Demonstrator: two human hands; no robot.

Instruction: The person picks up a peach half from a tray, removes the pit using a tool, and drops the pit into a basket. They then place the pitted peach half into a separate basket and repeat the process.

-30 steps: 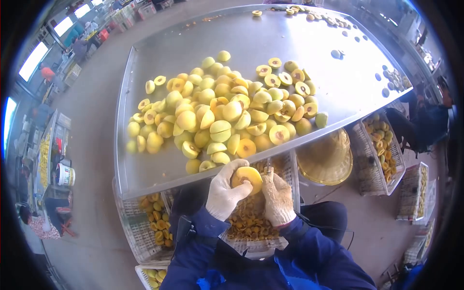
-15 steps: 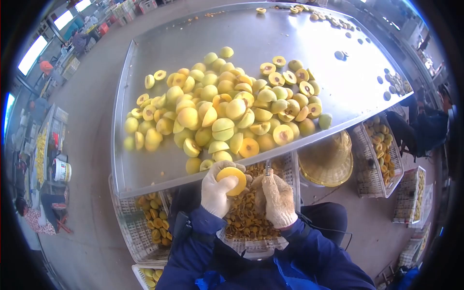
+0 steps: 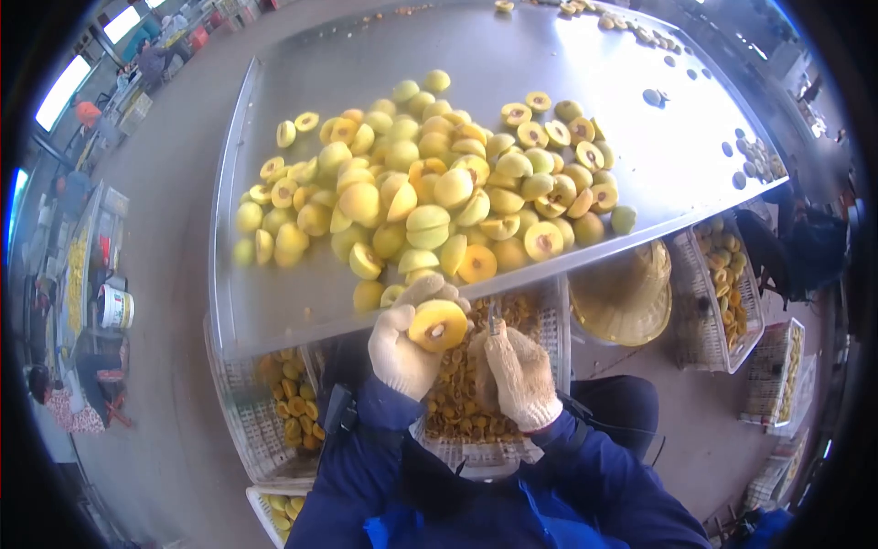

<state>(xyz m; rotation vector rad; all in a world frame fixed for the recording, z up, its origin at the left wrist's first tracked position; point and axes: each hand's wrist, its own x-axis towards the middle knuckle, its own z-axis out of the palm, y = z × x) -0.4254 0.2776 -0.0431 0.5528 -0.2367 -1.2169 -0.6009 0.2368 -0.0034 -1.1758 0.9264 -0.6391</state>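
My left hand (image 3: 409,342), in a pale glove, is closed around a yellow fruit half (image 3: 439,326) whose cut face with a pale centre points up. My right hand (image 3: 521,373), gloved and stained, grips a small metal tool (image 3: 495,316) with its tip pointing up. Both hands are over a crate of small fruit pieces (image 3: 459,395), just below the edge of the metal table (image 3: 302,337). On that table lies a pile of whole and halved yellow-green fruit (image 3: 402,192).
White crates of fruit stand at the lower left (image 3: 242,421) and right (image 3: 700,306). A woven basket (image 3: 622,297) sits under the table's right edge. A person in dark clothes (image 3: 809,247) is at the far right; other people are at the left. A white bucket (image 3: 116,307) stands there.
The fruit half in my left hand has turned, and a pale centre now shows on its face. My right hand has shifted slightly left with the tool. The view has moved a little.
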